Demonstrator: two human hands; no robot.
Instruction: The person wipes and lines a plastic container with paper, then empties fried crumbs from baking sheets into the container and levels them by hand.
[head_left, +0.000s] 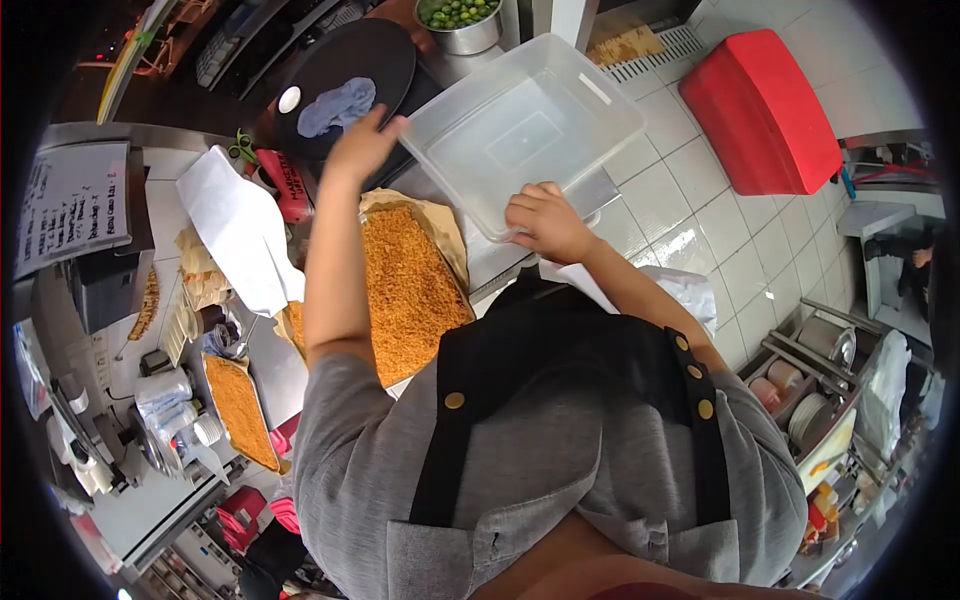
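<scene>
My right hand point(548, 222) is closed over the near rim of a clear plastic container point(525, 140), with fingers bent over the edge. The container looks empty and sits tilted across the metal counter. My left hand point(365, 148) is by the container's left corner, fingers apart and slightly blurred; I cannot tell whether a fingertip touches the rim. Just beyond it, a blue cloth point(338, 106) lies on a round black plate point(345, 65). Below my hands is a paper-lined tray of orange-brown crumbs point(410, 290), partly covered by my left forearm.
A metal pot of green vegetables point(460, 14) stands at the top. White paper point(240, 230) and a second crumb tray point(240, 410) are to the left. A red bin point(765, 115) stands on the tiled floor at right. Part of another person point(915, 262) shows far right.
</scene>
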